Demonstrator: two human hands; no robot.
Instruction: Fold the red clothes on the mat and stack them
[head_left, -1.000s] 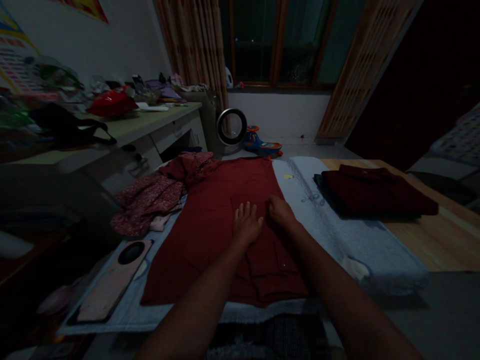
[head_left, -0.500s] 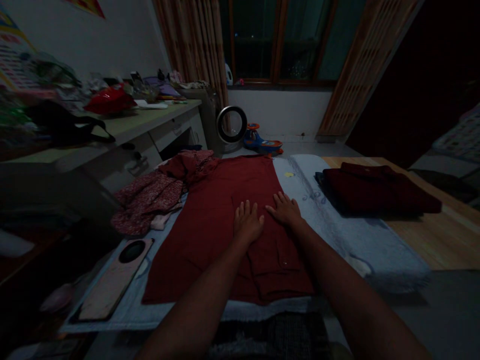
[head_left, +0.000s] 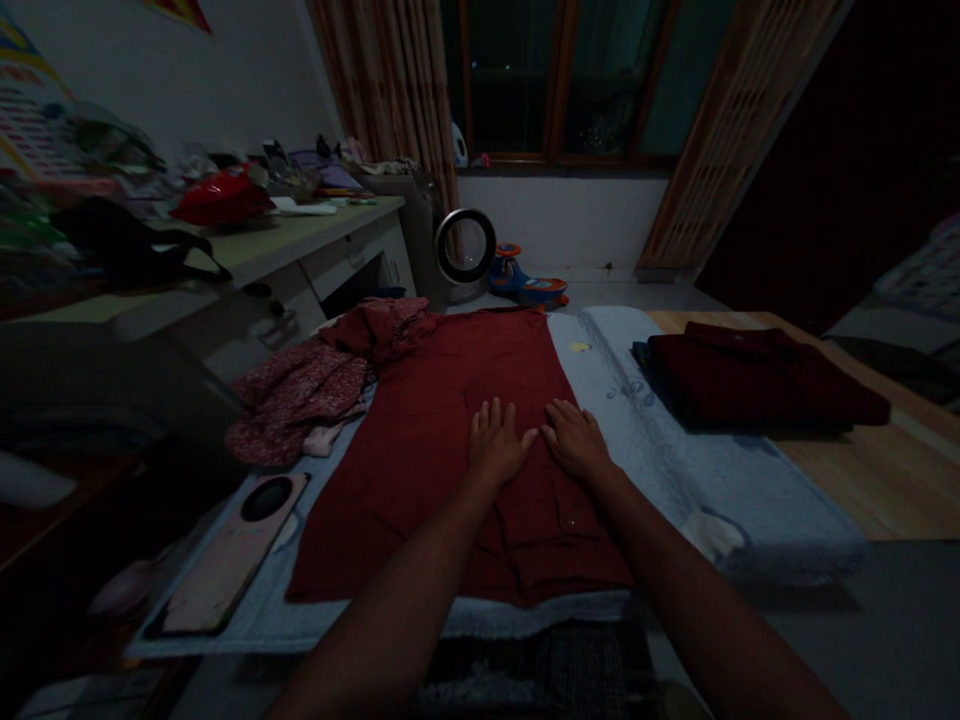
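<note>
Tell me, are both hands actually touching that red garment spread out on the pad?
Touching. The head view shows the left hand and right hand lying palm down, fingers spread, flat on the red garment, with no gap beneath them.

Red garment (head_left: 442,440): matt woven cloth, smooth, lying flat under both palms. Pale blue blanket (head_left: 675,460) beneath: soft, fuzzy cloth, nubbly at right edge. Folded dark red pile (head_left: 757,375), far right: matt cloth. Floral bundle (head_left: 300,395), left: thin printed cloth, crumpled. Tabletop (head_left: 885,470), right: smooth light wood, faint sheen. Pink board (head_left: 225,560), near left: smooth, matt.
</note>
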